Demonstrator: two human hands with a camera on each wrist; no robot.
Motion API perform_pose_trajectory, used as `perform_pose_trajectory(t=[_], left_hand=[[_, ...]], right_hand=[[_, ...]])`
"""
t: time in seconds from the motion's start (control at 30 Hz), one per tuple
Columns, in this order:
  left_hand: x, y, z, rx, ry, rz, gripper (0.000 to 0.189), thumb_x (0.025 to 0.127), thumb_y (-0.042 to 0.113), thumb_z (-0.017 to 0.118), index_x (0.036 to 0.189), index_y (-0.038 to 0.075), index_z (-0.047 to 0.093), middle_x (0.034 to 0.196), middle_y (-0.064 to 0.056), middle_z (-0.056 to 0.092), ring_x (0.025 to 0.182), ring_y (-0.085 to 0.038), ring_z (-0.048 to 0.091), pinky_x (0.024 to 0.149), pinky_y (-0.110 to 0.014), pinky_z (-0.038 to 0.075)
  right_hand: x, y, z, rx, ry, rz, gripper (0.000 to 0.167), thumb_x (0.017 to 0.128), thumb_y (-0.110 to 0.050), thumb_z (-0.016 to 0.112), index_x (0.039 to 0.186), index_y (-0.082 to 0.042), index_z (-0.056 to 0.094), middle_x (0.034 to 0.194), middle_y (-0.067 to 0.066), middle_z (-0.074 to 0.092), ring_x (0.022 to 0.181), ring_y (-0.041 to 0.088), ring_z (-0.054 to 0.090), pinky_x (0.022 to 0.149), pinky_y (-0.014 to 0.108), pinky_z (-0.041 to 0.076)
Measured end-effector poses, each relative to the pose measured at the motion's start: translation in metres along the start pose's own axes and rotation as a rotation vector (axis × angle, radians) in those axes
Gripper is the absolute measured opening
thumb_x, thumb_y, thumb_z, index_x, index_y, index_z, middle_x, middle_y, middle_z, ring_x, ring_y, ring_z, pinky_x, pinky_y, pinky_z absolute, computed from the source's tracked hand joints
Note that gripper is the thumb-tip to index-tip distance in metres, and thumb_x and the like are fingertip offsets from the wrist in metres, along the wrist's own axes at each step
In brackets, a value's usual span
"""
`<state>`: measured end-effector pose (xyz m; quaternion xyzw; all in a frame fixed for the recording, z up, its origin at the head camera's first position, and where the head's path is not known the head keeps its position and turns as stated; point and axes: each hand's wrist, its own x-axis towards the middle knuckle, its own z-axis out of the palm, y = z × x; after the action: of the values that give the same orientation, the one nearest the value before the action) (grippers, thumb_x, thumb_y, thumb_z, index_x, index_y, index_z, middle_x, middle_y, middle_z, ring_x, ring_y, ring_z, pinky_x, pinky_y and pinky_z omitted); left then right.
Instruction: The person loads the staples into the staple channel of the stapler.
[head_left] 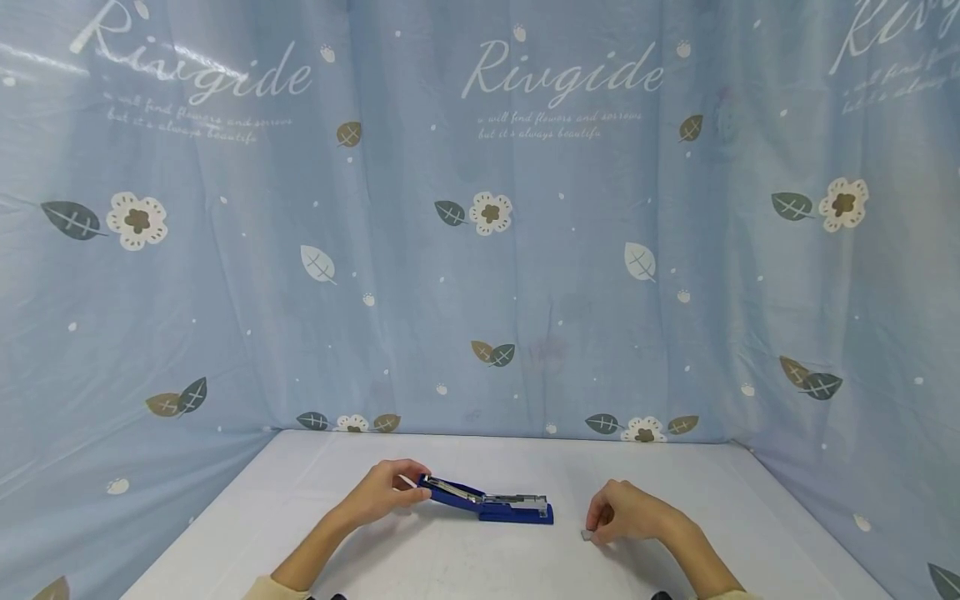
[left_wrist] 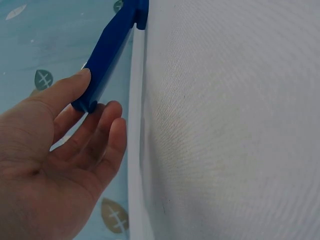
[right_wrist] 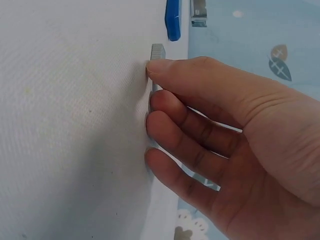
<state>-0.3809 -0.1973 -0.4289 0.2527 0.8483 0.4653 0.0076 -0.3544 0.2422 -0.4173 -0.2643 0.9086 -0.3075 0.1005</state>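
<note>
A blue stapler (head_left: 517, 513) lies on the white table with its top arm swung far back to the left, baring the metal magazine (head_left: 517, 501). My left hand (head_left: 384, 493) pinches the free end of that raised arm between thumb and fingers. In the left wrist view the thumb presses on the blue arm (left_wrist: 109, 52), and the other fingers curve loosely below it. To the right of the stapler, my right hand (head_left: 632, 510) pinches a small grey strip of staples (right_wrist: 158, 51) close over the tabletop. The thumb and fingers hide much of the strip.
The white table (head_left: 465, 567) reaches back to a blue patterned curtain (head_left: 487, 292), which also hangs along the left and right sides. A gap of tabletop separates the stapler's base from the right hand.
</note>
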Motion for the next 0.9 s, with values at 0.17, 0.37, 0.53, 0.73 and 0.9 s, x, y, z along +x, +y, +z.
perform_pose_trajectory(t=[0.17, 0.37, 0.53, 0.73, 0.9], left_hand=[[0.0007, -0.0019, 0.0007, 0.011, 0.008, 0.001, 0.033, 0.091, 0.017, 0.070, 0.119, 0.002, 0.064, 0.103, -0.013, 0.067, 0.083, -0.019, 0.064, 0.066, -0.027, 0.057], [-0.0008, 0.0002, 0.0010, 0.009, 0.007, 0.008, 0.032, 0.090, 0.018, 0.070, 0.119, 0.002, 0.065, 0.102, -0.013, 0.068, 0.081, -0.018, 0.065, 0.064, -0.023, 0.055], [-0.0006, 0.0001, 0.0008, -0.004, 0.007, 0.009, 0.032, 0.090, 0.018, 0.070, 0.118, 0.002, 0.065, 0.103, -0.013, 0.068, 0.082, -0.019, 0.065, 0.064, -0.025, 0.056], [-0.0007, -0.0005, 0.0018, 0.020, 0.006, 0.012, 0.032, 0.091, 0.016, 0.070, 0.118, 0.001, 0.065, 0.102, -0.014, 0.067, 0.082, -0.019, 0.065, 0.064, -0.024, 0.056], [-0.0018, 0.0029, 0.0004, -0.010, -0.003, 0.011, 0.033, 0.090, 0.019, 0.071, 0.118, 0.003, 0.065, 0.102, -0.012, 0.068, 0.081, -0.017, 0.065, 0.065, -0.023, 0.056]], right_hand=[[-0.0014, -0.0003, 0.0007, -0.022, 0.018, 0.006, 0.010, 0.075, -0.011, 0.081, 0.080, -0.010, 0.072, 0.073, -0.003, 0.066, 0.064, 0.009, 0.054, 0.057, 0.021, 0.043], [-0.0018, -0.0009, 0.0020, -0.024, 0.028, 0.004, 0.010, 0.075, -0.010, 0.081, 0.079, -0.010, 0.072, 0.072, -0.002, 0.066, 0.063, 0.009, 0.054, 0.056, 0.021, 0.043], [-0.0015, -0.0015, 0.0021, -0.022, 0.025, -0.002, 0.010, 0.075, -0.009, 0.080, 0.079, -0.009, 0.072, 0.071, -0.002, 0.065, 0.062, 0.008, 0.052, 0.055, 0.021, 0.043], [-0.0008, -0.0010, 0.0022, -0.032, 0.028, 0.002, 0.009, 0.075, -0.009, 0.080, 0.079, -0.009, 0.072, 0.070, -0.003, 0.065, 0.061, 0.007, 0.053, 0.056, 0.020, 0.043], [-0.0014, -0.0007, 0.0020, -0.026, 0.031, -0.022, 0.009, 0.074, -0.009, 0.079, 0.079, -0.009, 0.072, 0.070, -0.003, 0.065, 0.059, 0.006, 0.053, 0.055, 0.020, 0.043]])
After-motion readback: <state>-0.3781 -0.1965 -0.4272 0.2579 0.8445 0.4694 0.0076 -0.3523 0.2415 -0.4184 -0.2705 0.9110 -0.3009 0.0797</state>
